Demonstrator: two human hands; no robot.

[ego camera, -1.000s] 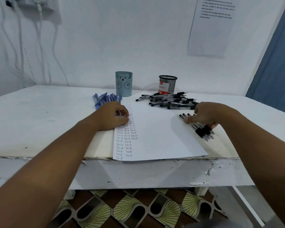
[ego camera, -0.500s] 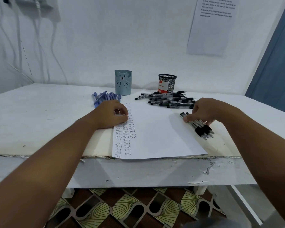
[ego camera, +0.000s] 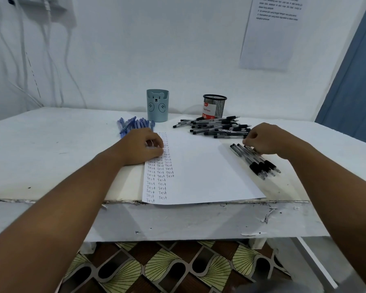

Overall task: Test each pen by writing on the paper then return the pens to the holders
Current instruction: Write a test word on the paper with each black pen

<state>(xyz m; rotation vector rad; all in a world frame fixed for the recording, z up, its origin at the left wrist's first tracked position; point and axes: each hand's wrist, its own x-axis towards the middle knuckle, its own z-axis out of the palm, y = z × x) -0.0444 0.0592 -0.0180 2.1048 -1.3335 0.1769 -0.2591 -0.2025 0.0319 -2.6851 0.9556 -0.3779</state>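
Observation:
A white paper (ego camera: 201, 170) with columns of the word "Test" lies at the table's front edge. My left hand (ego camera: 143, 148) rests on its upper left corner, palm down and fingers curled, holding nothing. My right hand (ego camera: 266, 140) hovers over a small row of black pens (ego camera: 260, 163) right of the paper, with thumb and fingertips pinched on the far end of one pen that lies on the table. A pile of black pens (ego camera: 216, 127) sits in front of the black mesh holder (ego camera: 215, 105). Blue pens (ego camera: 131, 124) lie beside the blue bear holder (ego camera: 157, 105).
The white table (ego camera: 51, 149) has a chipped front edge and stands against a white wall with hanging cables at the left. A printed sheet (ego camera: 270, 32) is taped to the wall at the right. Patterned floor shows below.
My right hand has drawn its fingers up from lying flat on the row of black pens to a pinch at their far ends. The left hand stays on the paper.

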